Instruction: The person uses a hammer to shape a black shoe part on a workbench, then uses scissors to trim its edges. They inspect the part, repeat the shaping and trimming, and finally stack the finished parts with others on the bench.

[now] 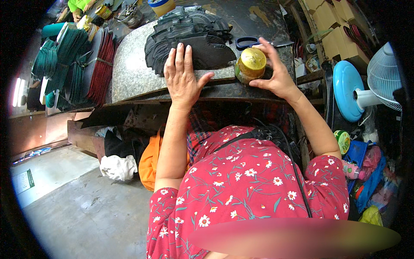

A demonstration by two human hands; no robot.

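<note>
A heap of thin, overlapping black sheet pieces with curved edges lies on the grey board on the workbench. My left hand rests flat on the heap's near edge, its fingers stretched out and the thumb spread. To the right, my right hand curls round a small jar with a worn golden-yellow lid, thumb on the near side and fingers on the far side. The jar stands at the bench's near edge. Just beyond it lie scissors with dark blue handles, their blades pointing right behind my fingers.
Tied bundles of green pieces and dark red pieces stand at the left. A blue-and-white fan is at the right, near cardboard boxes. A tub sits at the back. Another person's hand shows far left.
</note>
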